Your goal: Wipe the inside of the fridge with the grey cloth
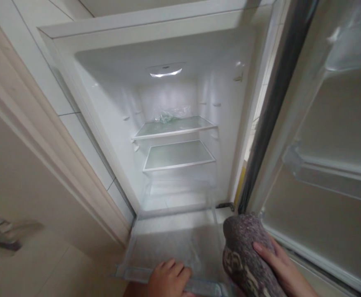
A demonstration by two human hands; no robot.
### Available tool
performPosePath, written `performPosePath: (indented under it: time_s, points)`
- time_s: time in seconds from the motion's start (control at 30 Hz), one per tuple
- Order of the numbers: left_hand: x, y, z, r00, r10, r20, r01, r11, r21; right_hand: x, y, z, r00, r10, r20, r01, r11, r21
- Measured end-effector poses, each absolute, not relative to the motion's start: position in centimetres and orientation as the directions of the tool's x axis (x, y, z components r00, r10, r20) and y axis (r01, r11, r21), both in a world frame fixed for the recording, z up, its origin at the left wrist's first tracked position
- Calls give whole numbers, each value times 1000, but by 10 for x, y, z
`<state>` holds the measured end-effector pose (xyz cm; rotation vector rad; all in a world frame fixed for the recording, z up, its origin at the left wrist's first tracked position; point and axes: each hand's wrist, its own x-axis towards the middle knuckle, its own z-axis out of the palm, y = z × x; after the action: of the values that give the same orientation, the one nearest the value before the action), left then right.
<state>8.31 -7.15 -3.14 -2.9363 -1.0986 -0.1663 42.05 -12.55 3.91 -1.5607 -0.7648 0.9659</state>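
Note:
My left hand curls its fingers over the front edge of a clear plastic fridge drawer, pulled out at the bottom of the fridge. At the lower right, my right hand rests closed around the side of a grey-purple patterned, cloth-like bundle. Its thumb lies on top; the other fingers are partly hidden. The bundle is right of the drawer, and whether they touch is unclear. No contents show in the drawer.
The fridge has an upper glass shelf holding a crumpled clear bag and a lower glass shelf. A lamp shines above. The open door with its clear bin stands right. A door frame slants along the left.

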Motion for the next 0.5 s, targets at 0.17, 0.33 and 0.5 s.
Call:
performPosePath:
  time_s: [0.17, 0.33, 0.5]
  points:
    - [100, -104, -29, 690, 723, -16, 721, -686, 93, 364, -72, 93, 230, 943, 239, 611, 51, -790]
    - [111, -112, -46, 687, 727, -5, 724, -684, 88, 307, 24, 74, 22, 989, 143, 931, 32, -364]
    - [102, -101, -66, 751, 634, 185, 651, -758, -43, 271, 58, 49, -92, 993, 69, 947, 109, -302]
